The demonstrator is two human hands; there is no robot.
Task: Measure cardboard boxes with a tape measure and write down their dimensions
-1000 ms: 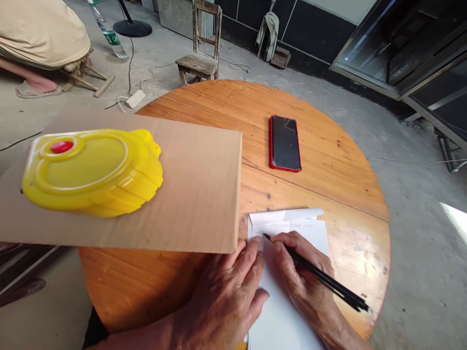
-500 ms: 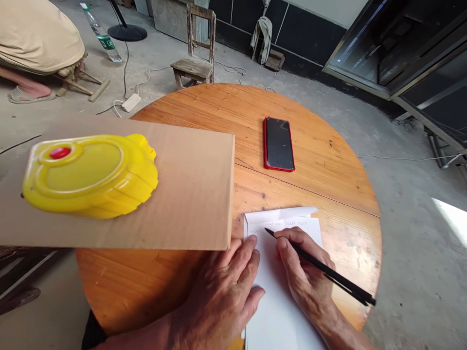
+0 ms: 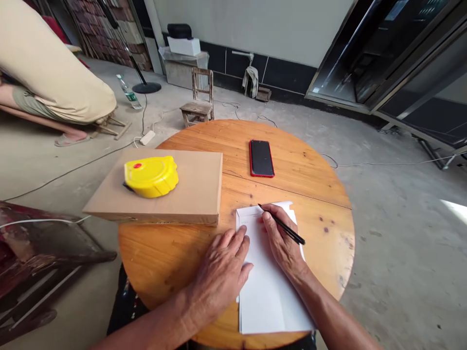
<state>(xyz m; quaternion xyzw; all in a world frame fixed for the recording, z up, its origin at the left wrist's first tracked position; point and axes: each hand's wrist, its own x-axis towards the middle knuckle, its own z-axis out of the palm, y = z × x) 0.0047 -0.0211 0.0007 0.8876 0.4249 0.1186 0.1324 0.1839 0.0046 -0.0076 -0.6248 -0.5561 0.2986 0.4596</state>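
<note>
My right hand (image 3: 284,240) is closed around a black pen (image 3: 288,228), its tip over the upper part of a white sheet of paper (image 3: 262,301). Small handwritten marks show near the sheet's top edge. Flat across the paper's left edge and the table lies my left hand (image 3: 228,265), fingers stretched out and holding nothing. To its upper left, a yellow tape measure (image 3: 151,177) with a red button rests on a brown cardboard box (image 3: 197,187).
A phone in a red case (image 3: 261,159) lies on the round wooden table (image 3: 310,170). Beyond stand a small wooden chair (image 3: 199,104) and a water bottle (image 3: 129,92). A seated person (image 3: 54,73) is at the left. Cables run over the floor.
The view has tilted up and drawn back, showing more of the room. The pen tip has shifted slightly up off its earlier spot on the paper; my left hand stays flat.
</note>
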